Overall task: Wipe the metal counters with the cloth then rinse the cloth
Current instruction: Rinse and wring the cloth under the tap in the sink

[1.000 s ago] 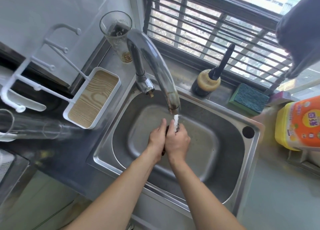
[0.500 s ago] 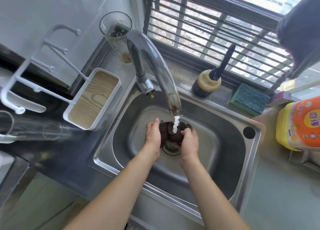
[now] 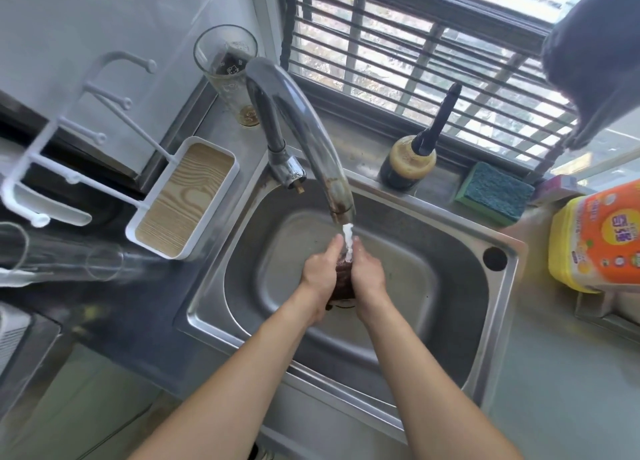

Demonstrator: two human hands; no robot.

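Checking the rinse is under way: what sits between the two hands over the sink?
In the head view, the dark cloth is pressed between the left hand and right hand, with tap water running onto it.

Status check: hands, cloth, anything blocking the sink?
Left hand and right hand both clamped on dark cloth. Cloth under running tap stream, over sink basin. Nothing in the way.

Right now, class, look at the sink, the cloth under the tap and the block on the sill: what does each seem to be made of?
Sink: likely stainless steel, brushed grey with soft reflections. Cloth: dark, wet textile, bunched between both hands; the fibre cannot be told. Block: apparently a foam sponge, green body with a rough teal scouring face.
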